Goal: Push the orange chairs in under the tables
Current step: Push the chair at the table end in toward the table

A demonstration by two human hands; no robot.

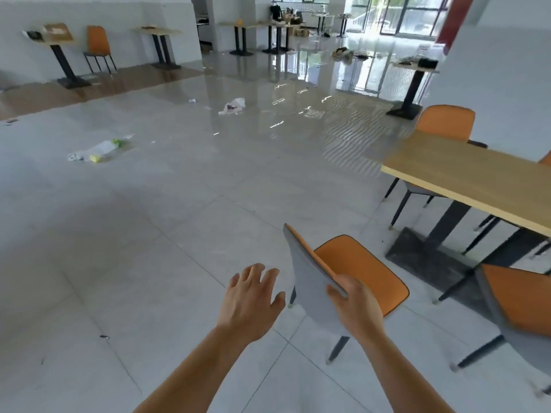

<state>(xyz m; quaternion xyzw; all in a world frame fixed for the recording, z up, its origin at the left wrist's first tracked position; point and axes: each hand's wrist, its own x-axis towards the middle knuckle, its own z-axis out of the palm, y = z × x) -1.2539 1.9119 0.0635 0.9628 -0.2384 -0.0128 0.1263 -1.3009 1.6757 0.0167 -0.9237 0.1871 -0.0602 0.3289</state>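
A: Hands?
B: The right hand (356, 305) grips the chair (357, 263) by its backrest top; the left hand (253, 293) hovers spread just beside it, touching nothing.
A: And the chair?
B: Short of the table (477, 180), seat pointing toward it, not under.

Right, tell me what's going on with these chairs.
A person is tidying chairs. Their right hand grips the backrest top of an orange chair standing out on the floor, short of the wooden table. The left hand hovers open beside it, touching nothing. The chair is not yet pushed in.
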